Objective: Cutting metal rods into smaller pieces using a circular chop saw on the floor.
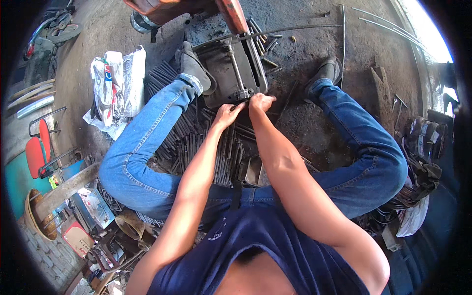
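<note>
Seated on the floor [314,128], legs in blue jeans spread toward upper left and upper right of frame. Both hands meet at upper centre, at the near edge of a dark metal plate [219,78] lying flat between the shoes. Left hand [227,114]: fingers curled, tips pinching a thin dark rod [235,106] at the plate's near edge. Right hand [260,102]: fingers bent and closed over the same spot, just beside the left, touching the small clamp fitting [243,93] at the lower end of a vertical bar [235,66] running up the plate. Whether the right hand grips the rod or only the fitting: cannot tell. Pile of dark metal rods [196,142] on the floor under the forearms and left knee. Left of frame: white plastic bags [115,86] with red, green and blue print, crumpled, beside the left leg. Lower left: pale cardboard boxes [91,206], one flat red-and-white package [76,238]. Far left: red chair [37,147].
</note>
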Motion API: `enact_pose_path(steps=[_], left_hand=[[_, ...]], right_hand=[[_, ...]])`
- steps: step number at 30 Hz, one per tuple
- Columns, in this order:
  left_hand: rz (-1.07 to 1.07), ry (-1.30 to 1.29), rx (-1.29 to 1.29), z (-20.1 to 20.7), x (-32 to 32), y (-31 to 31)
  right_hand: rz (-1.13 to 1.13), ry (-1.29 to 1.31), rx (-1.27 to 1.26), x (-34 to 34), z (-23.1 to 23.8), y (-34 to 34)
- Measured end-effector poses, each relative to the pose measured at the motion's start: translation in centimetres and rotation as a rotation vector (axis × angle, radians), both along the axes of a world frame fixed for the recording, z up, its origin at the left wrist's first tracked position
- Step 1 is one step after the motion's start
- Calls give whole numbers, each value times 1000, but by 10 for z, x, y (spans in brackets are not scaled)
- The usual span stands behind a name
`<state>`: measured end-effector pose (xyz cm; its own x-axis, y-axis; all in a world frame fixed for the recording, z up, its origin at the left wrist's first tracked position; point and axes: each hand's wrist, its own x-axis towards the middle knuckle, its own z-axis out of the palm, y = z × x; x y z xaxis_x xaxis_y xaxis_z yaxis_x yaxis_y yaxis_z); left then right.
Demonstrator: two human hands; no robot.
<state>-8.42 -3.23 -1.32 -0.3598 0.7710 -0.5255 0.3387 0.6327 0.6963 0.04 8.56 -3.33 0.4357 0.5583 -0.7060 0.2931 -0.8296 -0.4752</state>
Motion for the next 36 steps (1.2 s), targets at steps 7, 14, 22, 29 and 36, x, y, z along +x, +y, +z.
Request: enact_pose_path(steps=[7,14,22,29,36], left_hand=[[-24,215,25,5,6,3],[42,319,60,-3,17,-2],[10,98,-166,34,-2,4],[-181,332,-284,116,-54,3],[-178,391,190,268,-63,-36]], right_hand=[[-128,-116,-143,-9,-11,5],[-77,3,-59,-2,-8,-5],[45,2,-36,25,-19,0],[32,238,458,73,63,84],[808,537,1085,-24,335,142]])
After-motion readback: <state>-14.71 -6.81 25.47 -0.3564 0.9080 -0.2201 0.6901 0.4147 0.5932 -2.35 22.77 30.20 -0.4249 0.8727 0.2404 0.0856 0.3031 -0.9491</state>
